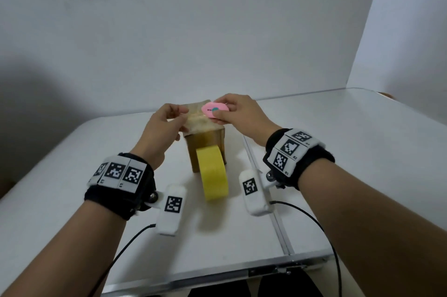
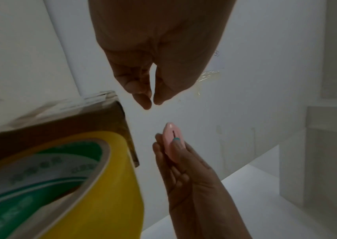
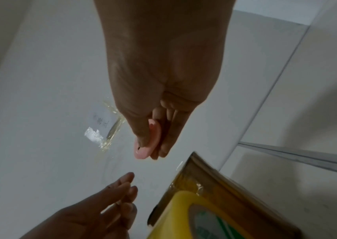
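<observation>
A small brown cardboard box (image 1: 208,146) wrapped in clear tape stands mid-table. A yellow tape roll (image 1: 214,175) stands on edge against its near side. My right hand (image 1: 223,114) pinches a pink oval cutter (image 1: 214,109) with a teal slider just above the box top. The right wrist view shows the cutter (image 3: 155,137) between thumb and fingers. My left hand (image 1: 181,113) hovers over the box's left top corner, fingers loosely curled. In the left wrist view that hand (image 2: 152,101) has thumb and fingertip close together with nothing visible between them. No blade shows on the cutter (image 2: 170,139).
The white folding table (image 1: 350,151) has a seam with a metal strip (image 1: 268,202) running toward me right of the box, and a latch at the near edge (image 1: 278,270). White walls close the back and right. Clear tape scraps (image 3: 110,137) stick to the wall.
</observation>
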Tool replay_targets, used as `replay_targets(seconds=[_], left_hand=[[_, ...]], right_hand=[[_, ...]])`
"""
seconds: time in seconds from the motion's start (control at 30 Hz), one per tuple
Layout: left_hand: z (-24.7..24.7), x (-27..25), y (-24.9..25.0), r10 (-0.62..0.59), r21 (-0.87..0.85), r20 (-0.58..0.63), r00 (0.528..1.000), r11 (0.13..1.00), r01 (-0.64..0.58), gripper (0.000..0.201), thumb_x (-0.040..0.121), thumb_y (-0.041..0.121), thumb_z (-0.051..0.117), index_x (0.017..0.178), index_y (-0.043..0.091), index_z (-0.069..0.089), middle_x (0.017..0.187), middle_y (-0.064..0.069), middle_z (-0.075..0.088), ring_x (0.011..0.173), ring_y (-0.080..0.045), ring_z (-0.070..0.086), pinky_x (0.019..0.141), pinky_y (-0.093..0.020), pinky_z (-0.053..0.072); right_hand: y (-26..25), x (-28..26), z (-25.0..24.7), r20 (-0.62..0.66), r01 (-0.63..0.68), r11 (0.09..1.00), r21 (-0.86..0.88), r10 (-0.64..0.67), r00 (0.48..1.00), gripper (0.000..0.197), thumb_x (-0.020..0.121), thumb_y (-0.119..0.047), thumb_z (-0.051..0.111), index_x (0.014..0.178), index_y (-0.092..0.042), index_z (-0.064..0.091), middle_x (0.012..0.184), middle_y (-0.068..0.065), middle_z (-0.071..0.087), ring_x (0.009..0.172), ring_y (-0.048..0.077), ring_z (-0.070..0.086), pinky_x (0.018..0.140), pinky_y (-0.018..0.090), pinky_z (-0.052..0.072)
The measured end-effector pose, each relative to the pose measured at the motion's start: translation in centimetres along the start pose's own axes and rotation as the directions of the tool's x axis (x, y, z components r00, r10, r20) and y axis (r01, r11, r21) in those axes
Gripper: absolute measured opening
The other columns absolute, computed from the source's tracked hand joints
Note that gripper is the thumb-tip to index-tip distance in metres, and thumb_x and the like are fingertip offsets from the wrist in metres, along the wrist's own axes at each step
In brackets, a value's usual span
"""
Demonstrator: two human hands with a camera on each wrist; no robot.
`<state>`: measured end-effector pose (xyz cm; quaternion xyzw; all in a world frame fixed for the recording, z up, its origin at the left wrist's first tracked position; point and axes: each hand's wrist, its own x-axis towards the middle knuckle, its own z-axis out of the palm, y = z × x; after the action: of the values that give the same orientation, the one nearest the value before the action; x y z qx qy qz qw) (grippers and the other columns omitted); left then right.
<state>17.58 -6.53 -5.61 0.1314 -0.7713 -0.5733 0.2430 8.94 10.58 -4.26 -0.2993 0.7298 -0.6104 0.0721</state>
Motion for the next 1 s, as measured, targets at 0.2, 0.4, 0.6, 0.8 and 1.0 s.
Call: replay_targets(seconds=[0.2, 0.4, 0.6, 0.8, 1.0], left_hand=[[-0.2, -2.1, -0.5, -0.025, 0.155, 0.085, 0.996, 0.988, 0.012, 0.008, 0.095, 0.017, 0.056, 0.100, 0.015, 0.062, 0.090, 0.001, 0.062, 0.065, -0.013, 0.060, 0.056, -0.022, 0.043], [0.6, -3.5, -0.8, -0.107, 0.180, 0.149, 0.983, 0.981, 0.079, 0.023, 0.089, 0.033, 0.066, 0.091, 0.012, 0.056, 0.079, 0.002, 0.058, 0.064, -0.012, 0.056, 0.055, -0.019, 0.047], [1.0, -4.5, -1.1, -0.236, 0.078, 0.252, 0.939, 0.972, 0.224, 0.028, 0.088, 0.028, 0.069, 0.095, 0.012, 0.048, 0.079, -0.001, 0.058, 0.064, -0.013, 0.055, 0.051, -0.015, 0.049], [0.0, -5.1, -1.4, -0.283, 0.100, 0.382, 0.880, 0.959, 0.266, 0.031, 0.085, 0.035, 0.071, 0.102, 0.019, 0.052, 0.092, -0.001, 0.060, 0.082, -0.013, 0.059, 0.079, -0.028, 0.057], [-0.3, -5.5, -1.0, -0.311, 0.086, 0.497, 0.810, 0.947, 0.310, 0.033, 0.089, 0.036, 0.066, 0.121, 0.028, 0.063, 0.118, 0.001, 0.072, 0.113, -0.017, 0.067, 0.098, -0.044, 0.052]], right_hand=[[0.1, 0.0, 1.0, 0.097, 0.065, 0.934, -0.352, -0.032, 0.995, 0.024, 0.078, -0.020, 0.074, 0.099, -0.007, 0.074, 0.100, 0.010, 0.075, 0.097, 0.025, 0.070, 0.084, 0.038, 0.054], [1.0, -0.3, 1.5, 0.130, 0.071, 0.893, -0.444, -0.014, 0.991, 0.023, 0.081, -0.024, 0.071, 0.096, -0.007, 0.069, 0.096, 0.009, 0.071, 0.088, 0.023, 0.064, 0.072, 0.029, 0.047], [1.3, -0.1, 1.1, 0.196, 0.120, 0.857, -0.501, -0.023, 0.980, 0.021, 0.081, -0.021, 0.071, 0.100, -0.014, 0.069, 0.093, 0.004, 0.067, 0.082, 0.019, 0.058, 0.064, 0.022, 0.042], [1.2, 0.3, 1.0, 0.253, 0.132, 0.854, -0.504, 0.000, 0.967, 0.025, 0.078, -0.017, 0.073, 0.102, -0.018, 0.077, 0.093, 0.006, 0.073, 0.083, 0.012, 0.058, 0.066, 0.019, 0.041], [1.1, 0.6, 0.6, 0.289, 0.120, 0.853, -0.508, 0.037, 0.957, 0.025, 0.077, -0.020, 0.074, 0.101, -0.020, 0.078, 0.093, 0.002, 0.073, 0.082, 0.010, 0.058, 0.065, 0.016, 0.040]])
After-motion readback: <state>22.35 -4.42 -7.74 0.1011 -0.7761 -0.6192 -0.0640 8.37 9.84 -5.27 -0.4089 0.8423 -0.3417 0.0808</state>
